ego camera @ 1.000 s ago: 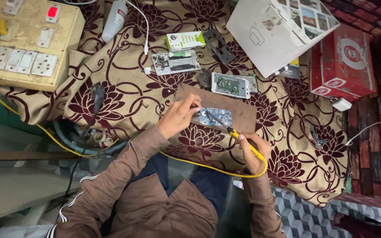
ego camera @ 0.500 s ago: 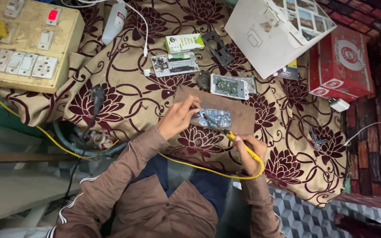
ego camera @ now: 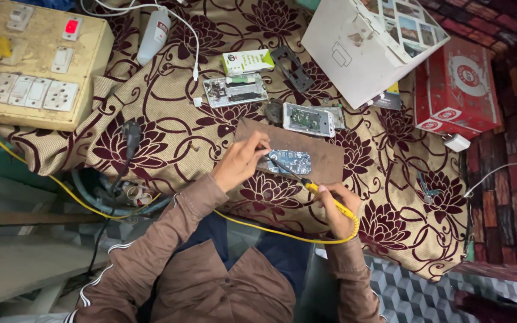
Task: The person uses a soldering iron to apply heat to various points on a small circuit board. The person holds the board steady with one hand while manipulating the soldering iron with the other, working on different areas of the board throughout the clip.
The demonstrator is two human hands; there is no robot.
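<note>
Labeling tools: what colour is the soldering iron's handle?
Yellow, with a matching yellow cord; the soldering iron sits in the right hand, head view.

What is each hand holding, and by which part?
The right hand grips a soldering iron by its yellow handle. The left hand pinches something too small to identify.

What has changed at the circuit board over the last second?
Very little. The right hand still grips the yellow soldering iron, its tip on the circuit board; the iron has shifted only slightly. The left hand still rests at the board's left edge. The brown mat, the switchboard and the red box have not moved.
</note>
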